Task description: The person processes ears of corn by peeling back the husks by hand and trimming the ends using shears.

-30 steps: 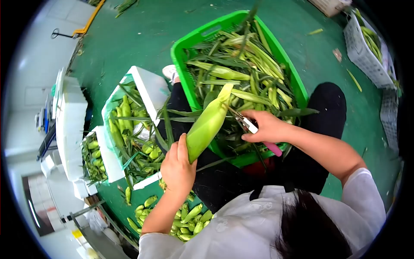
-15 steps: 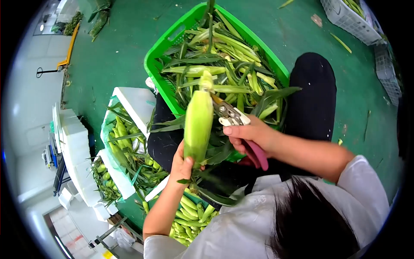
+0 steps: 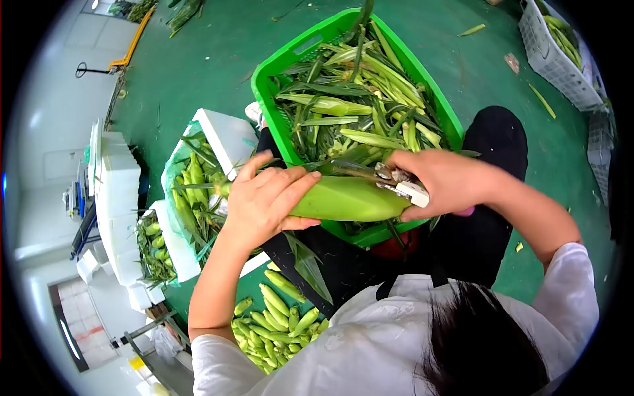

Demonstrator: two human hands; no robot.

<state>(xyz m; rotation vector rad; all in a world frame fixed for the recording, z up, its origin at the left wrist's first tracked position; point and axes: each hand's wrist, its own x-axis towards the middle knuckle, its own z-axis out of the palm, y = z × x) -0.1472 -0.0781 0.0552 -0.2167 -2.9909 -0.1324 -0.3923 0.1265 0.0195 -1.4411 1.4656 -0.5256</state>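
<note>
A green ear of corn (image 3: pixel 350 199) in its husk lies sideways across my lap, above the near edge of the green basket. My left hand (image 3: pixel 267 198) is wrapped over its left end, where the stalk stub pokes out. At the other end, my right hand (image 3: pixel 449 179) is closed around pruning shears (image 3: pixel 413 192) with white-edged jaws, its fingers close against the corn's right end. The shears' handles are mostly hidden in the palm. Stripped husks and leaves (image 3: pixel 350 109) fill the green basket (image 3: pixel 432 89) just beyond both hands.
On the floor at lower left is a pile of corn ears (image 3: pixel 274 330). Foam boxes (image 3: pixel 228 142) with leafy corn stand to the left. Grey crates (image 3: pixel 558 66) sit at upper right, and a yellow-handled pallet jack (image 3: pixel 135 39) is at far upper left.
The corn has turned from upright to sideways. My left hand has moved from its lower end to over the stalk end, and the shears have shifted right and slightly down to the opposite end.
</note>
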